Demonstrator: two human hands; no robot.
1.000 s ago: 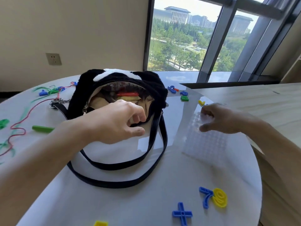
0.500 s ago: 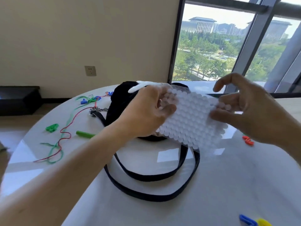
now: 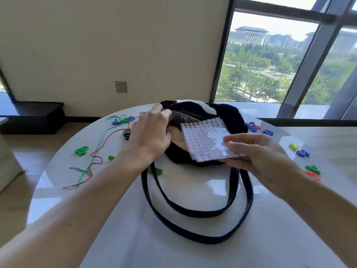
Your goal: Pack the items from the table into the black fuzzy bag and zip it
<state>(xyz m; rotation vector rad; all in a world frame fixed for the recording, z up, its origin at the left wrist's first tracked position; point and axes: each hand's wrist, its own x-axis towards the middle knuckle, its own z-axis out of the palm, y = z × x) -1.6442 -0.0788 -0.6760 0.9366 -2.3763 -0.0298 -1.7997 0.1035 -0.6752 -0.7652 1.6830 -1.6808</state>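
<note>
A black fuzzy bag (image 3: 234,120), red and green cords (image 3: 87,169) and coloured plastic pieces (image 3: 82,150) lie on a round white table (image 3: 183,254).

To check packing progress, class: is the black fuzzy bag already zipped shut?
No, the left hand pulls open the black fuzzy bag while the right hand holds the white studded sheet at its mouth.

Bag (image 3: 234,120): black, fuzzy, white patch on top, zip open, lying on counter (image 3: 119,248); left hand (image 3: 149,132) pinches mouth edge. Two black straps (image 3: 195,213) loop toward viewer. Clear studded sheet (image 3: 202,138): tilted, far edge at bag mouth, near corner gripped by right hand (image 3: 258,155). Plastic numbers (image 3: 302,152) lie right of bag; green piece (image 3: 82,150) and red and green cords (image 3: 95,158) lie left.
</note>
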